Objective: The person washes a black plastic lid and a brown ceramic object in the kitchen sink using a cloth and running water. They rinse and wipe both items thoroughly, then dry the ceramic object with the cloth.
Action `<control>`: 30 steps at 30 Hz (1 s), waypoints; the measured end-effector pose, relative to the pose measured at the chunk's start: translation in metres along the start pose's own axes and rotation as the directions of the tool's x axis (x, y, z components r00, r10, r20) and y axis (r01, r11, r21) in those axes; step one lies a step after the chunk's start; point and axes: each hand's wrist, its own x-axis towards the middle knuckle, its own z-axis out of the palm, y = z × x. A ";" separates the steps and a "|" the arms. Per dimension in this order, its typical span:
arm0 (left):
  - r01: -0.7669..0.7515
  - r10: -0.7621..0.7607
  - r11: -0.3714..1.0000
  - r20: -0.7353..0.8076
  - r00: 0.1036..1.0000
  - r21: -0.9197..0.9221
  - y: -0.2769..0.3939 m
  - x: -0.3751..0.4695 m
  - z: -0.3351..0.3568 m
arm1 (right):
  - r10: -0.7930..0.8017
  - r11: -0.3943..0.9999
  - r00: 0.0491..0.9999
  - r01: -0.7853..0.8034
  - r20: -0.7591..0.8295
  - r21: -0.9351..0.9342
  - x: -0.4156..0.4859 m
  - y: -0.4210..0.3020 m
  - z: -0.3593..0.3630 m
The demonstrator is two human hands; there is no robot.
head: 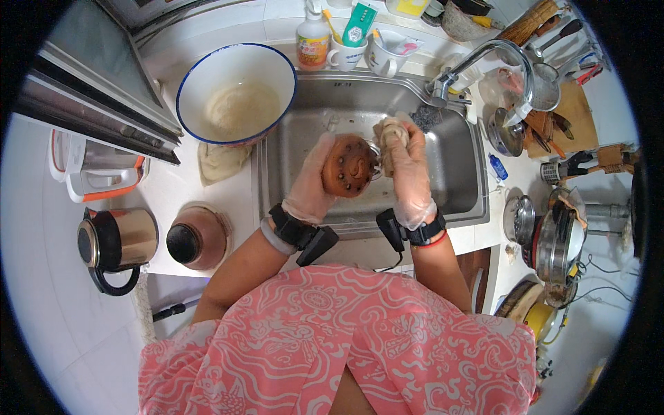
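Over the sink my left hand, in a clear plastic glove, grips a round orange-brown object, perhaps earthenware. Its face towards me bears several dark spots or holes and a curved mark. My right hand, gloved likewise, holds a bunched beige cloth just right of that object. A small gap shows between cloth and object near the top. Below both hands lies the stainless steel sink, its drain partly hidden behind them.
Left of the sink stand a blue-rimmed enamel basin with cloudy liquid, a folded cloth, a brown pot and a kettle. A chrome faucet arches at the right. Mugs and a spray bottle line the back.
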 end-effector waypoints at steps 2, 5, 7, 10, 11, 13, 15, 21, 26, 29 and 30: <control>-0.014 0.014 1.000 0.000 1.000 -0.012 0.001 0.003 0.004 | -0.091 0.996 0.995 0.091 0.040 0.002 -0.010 -0.013 0.000; 0.148 -0.170 0.937 -0.043 0.984 -0.317 -0.001 0.010 0.006 | -0.453 0.608 0.816 0.577 0.358 -0.545 -0.024 -0.019 0.011; 0.167 -0.173 0.861 0.031 0.984 -0.480 0.000 0.013 0.002 | -0.500 0.564 0.775 0.630 0.387 -0.534 -0.035 -0.017 0.020; 0.202 -0.170 0.853 0.111 0.979 -0.482 -0.001 0.020 -0.006 | -0.513 0.366 0.637 0.769 0.576 -0.525 -0.042 -0.022 0.017; 0.228 -0.192 0.872 0.126 0.973 -0.433 -0.001 0.024 -0.008 | -0.477 0.338 0.608 0.793 0.634 -0.507 -0.043 -0.025 0.013; 0.274 -0.224 0.903 0.181 0.958 -0.331 -0.003 0.029 -0.010 | -0.456 0.264 0.510 0.860 0.729 -0.437 -0.045 -0.031 0.001; 0.309 -0.263 0.884 0.172 0.949 -0.352 -0.003 0.028 -0.009 | -0.396 0.217 0.492 0.871 0.776 -0.441 -0.048 -0.034 -0.014; 0.312 -0.255 0.887 0.202 0.945 -0.339 0.016 0.020 -0.003 | -0.527 0.338 0.709 0.681 0.469 -0.649 -0.052 -0.027 -0.048; 0.463 -0.291 0.664 0.367 0.883 -0.588 0.017 0.022 0.006 | -0.622 0.456 0.743 0.602 0.248 -0.656 -0.058 -0.047 -0.024; 0.479 -0.282 0.713 0.416 0.865 -0.513 0.011 0.023 0.007 | -0.476 0.150 0.665 0.707 0.576 -0.691 -0.072 -0.058 0.000; 0.459 -0.272 0.771 0.423 0.864 -0.441 0.009 0.024 0.008 | -0.549 0.162 0.624 0.732 0.556 -0.662 -0.069 -0.060 0.003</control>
